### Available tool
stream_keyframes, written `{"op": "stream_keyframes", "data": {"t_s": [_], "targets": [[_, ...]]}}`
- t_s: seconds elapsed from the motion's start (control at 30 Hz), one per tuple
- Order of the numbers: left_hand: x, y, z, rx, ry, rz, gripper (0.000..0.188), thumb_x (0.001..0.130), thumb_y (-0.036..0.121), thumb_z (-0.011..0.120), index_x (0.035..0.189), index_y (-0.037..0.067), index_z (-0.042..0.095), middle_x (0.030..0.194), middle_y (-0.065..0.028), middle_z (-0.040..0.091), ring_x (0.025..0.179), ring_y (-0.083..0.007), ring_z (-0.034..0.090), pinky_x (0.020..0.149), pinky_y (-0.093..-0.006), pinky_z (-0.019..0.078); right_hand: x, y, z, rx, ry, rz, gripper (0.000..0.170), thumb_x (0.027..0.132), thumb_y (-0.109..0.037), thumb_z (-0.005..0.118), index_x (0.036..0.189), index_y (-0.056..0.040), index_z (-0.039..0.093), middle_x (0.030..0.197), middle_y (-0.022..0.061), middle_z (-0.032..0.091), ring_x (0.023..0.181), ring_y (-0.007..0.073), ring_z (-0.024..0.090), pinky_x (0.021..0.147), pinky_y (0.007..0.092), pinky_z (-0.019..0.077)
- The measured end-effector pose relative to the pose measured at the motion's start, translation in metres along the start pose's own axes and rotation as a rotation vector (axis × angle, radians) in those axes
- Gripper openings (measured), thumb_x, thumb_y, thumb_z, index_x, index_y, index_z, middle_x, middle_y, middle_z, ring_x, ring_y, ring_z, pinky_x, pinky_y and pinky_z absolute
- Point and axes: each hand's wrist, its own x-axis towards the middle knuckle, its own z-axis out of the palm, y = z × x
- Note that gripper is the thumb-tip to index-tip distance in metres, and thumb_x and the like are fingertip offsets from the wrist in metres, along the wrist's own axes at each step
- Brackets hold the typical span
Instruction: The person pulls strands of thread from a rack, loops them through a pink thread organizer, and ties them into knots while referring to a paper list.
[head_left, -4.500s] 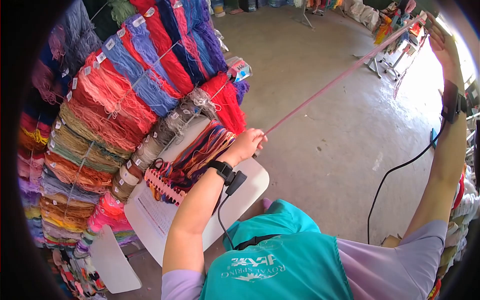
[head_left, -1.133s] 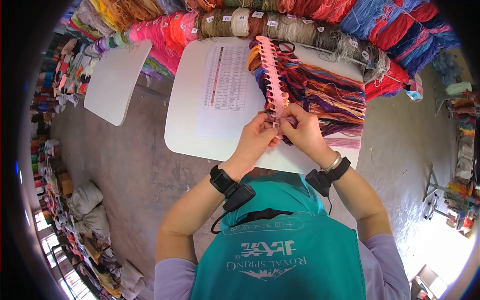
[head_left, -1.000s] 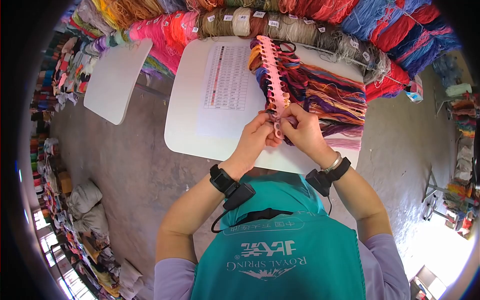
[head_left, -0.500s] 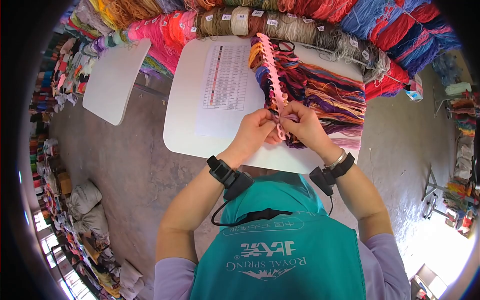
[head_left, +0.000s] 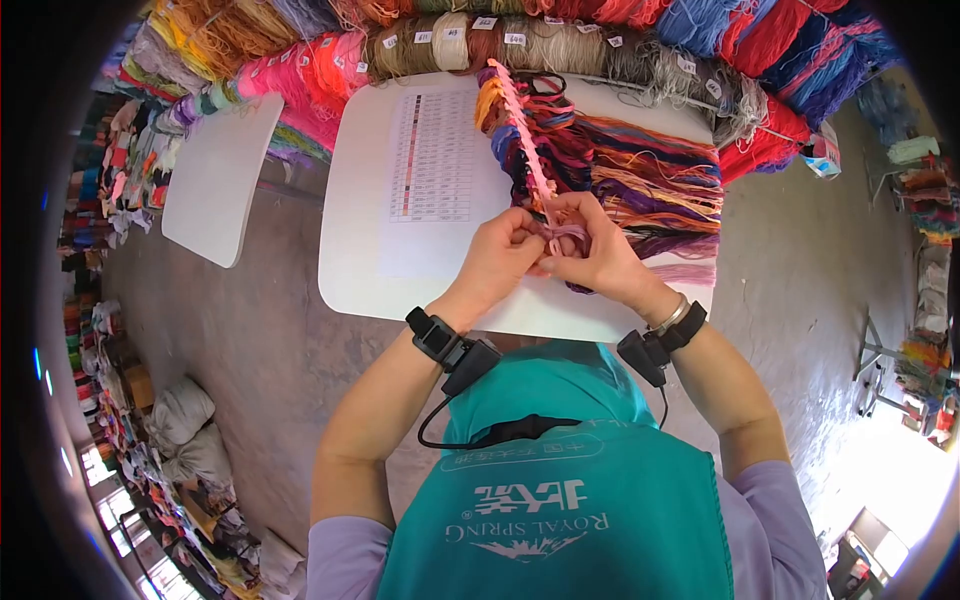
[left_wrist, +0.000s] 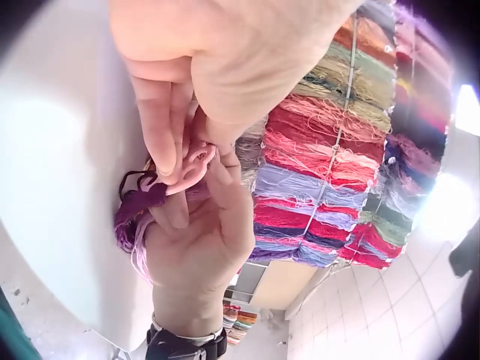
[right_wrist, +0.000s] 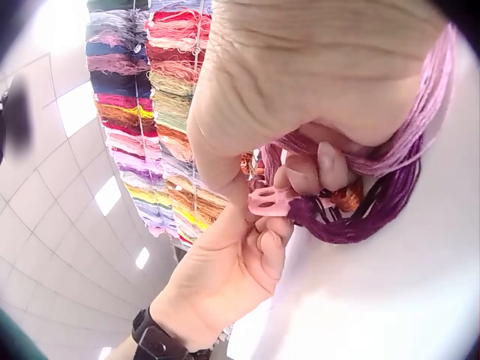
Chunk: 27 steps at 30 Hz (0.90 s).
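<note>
A pink strip with holes along it, a floss organizer (head_left: 521,125), lies on the white table with bundles of coloured embroidery floss (head_left: 650,170) fanned out to its right. My left hand (head_left: 495,262) grips the near end of the organizer; its holes (right_wrist: 264,198) show between both hands in the right wrist view. Light pink floss (head_left: 572,232) loops over my right hand (head_left: 612,262), whose fingers are curled round it close to the organizer. Strands of the same floss run down past dark purple floss (right_wrist: 390,202). Fingers partly hide the hole where the hands meet.
A printed chart (head_left: 430,170) lies on the white table (head_left: 350,250) left of the organizer. Labelled hanks of floss (head_left: 560,45) hang behind the table. A second white tabletop (head_left: 222,185) stands at the left. Pale sacks (head_left: 195,440) lie on the floor.
Earlier, both arms held pink floss stretched out away from the table. Over the last second the organizer has tilted onto its edge, and my right hand has spread with the pink floss looped over it.
</note>
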Motion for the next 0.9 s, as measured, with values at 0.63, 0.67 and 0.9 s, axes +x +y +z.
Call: {"op": "stream_keyframes", "data": {"t_s": [0.63, 0.67, 0.9], "targets": [[-0.008, -0.006, -0.003, -0.144, 0.035, -0.093, 0.020, 0.100, 0.015, 0.060, 0.114, 0.001, 0.059, 0.099, -0.0091, 0.070, 0.086, -0.0156, 0.070, 0.075, -0.0279, 0.0589, 0.004, 0.010, 0.004, -0.017, 0.077, -0.028, 0.059, 0.079, -0.011, 0.071, 0.131, -0.0063, 0.044, 0.077, 0.0061, 0.057, 0.069, 0.0128, 0.054, 0.067, 0.0290, 0.0482], [-0.008, -0.008, -0.004, -0.135, 0.036, -0.087, 0.020, 0.100, 0.016, 0.060, 0.113, 0.001, 0.060, 0.098, -0.0084, 0.070, 0.085, -0.0150, 0.070, 0.074, -0.0277, 0.0588, 0.005, 0.010, 0.005, -0.020, 0.084, -0.033, 0.059, 0.078, -0.011, 0.071, 0.131, -0.0063, 0.044, 0.076, 0.0058, 0.056, 0.068, 0.0129, 0.053, 0.066, 0.0291, 0.0481], [-0.042, -0.004, -0.032, -0.147, 0.205, -0.034, 0.015, 0.099, 0.016, 0.062, 0.106, 0.003, 0.064, 0.090, -0.0035, 0.065, 0.076, -0.0116, 0.065, 0.066, -0.0257, 0.0536, 0.007, -0.004, 0.014, -0.220, 0.087, 0.001, 0.056, 0.076, -0.013, 0.069, 0.127, -0.0066, 0.046, 0.078, 0.0131, 0.061, 0.067, 0.0253, 0.062, 0.065, 0.0363, 0.0515]]}}
